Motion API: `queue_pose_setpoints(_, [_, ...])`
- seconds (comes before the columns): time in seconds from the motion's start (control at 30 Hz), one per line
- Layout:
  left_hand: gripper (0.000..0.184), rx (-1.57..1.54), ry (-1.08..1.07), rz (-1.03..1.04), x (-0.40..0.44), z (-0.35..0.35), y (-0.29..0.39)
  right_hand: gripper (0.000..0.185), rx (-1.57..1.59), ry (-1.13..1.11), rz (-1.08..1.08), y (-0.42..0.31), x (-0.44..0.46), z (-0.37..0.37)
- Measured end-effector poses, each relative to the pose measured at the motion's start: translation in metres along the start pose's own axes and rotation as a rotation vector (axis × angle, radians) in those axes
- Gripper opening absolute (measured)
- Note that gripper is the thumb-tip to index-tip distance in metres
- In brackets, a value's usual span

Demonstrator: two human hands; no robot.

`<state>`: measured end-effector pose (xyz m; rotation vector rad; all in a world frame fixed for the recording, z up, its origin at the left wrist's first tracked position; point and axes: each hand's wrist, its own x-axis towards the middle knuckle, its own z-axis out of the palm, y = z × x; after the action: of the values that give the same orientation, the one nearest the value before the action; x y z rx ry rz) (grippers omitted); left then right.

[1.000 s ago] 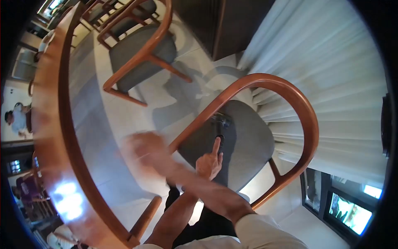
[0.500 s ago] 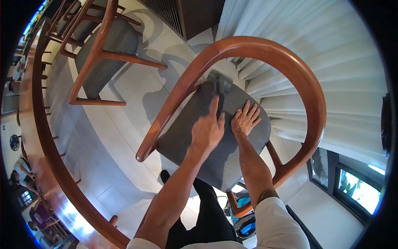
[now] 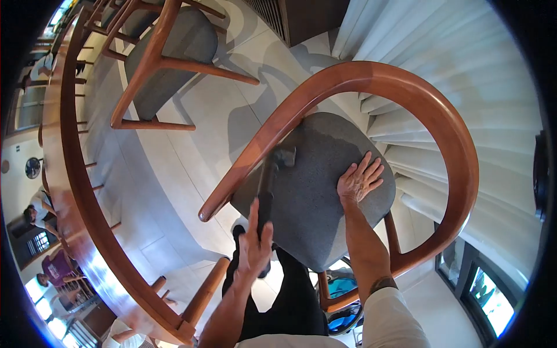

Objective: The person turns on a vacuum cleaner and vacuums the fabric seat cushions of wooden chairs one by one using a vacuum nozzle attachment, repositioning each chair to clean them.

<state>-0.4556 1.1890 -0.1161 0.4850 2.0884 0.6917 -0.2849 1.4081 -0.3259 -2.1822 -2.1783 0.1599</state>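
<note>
A wooden armchair [image 3: 462, 139] with a curved back rail stands before me, its padded grey seat [image 3: 325, 174] facing up. My left hand [image 3: 255, 249] grips the handle of a black wide-headed tool [image 3: 268, 185] that looks like an upholstery nozzle. Its head rests near the left side of the seat, beside the rail; motion blurs it somewhat. Fingers spread, my right hand [image 3: 361, 178] lies flat on the right part of the seat. A darker patch shows on the seat toward the back and right.
A long wooden table [image 3: 72, 174] curves along the left. Other grey-seated chairs [image 3: 168, 64] stand at upper left. White curtains [image 3: 441, 75] hang at right, near a window [image 3: 487, 296]. A blue object [image 3: 342, 284] sits under the chair. People [image 3: 43, 209] are in the far left background.
My left hand has drawn the tool from the back of the seat toward me and to the left. My right hand stays flat on the seat. The view has shifted slightly.
</note>
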Motion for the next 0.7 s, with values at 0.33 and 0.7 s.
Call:
queue_pose_setpoints(0.33, [0.066, 0.010, 0.125, 0.213, -0.078, -0.009, -0.052, 0.061, -0.062, -0.008, -0.002, 0.003, -0.004, 0.008])
queue_pose_setpoints(0.7, [0.065, -0.013, 0.211, 0.121, -0.106, -0.008, -0.114, 0.058, -0.128, 0.054, -0.014, 0.004, 0.000, 0.017])
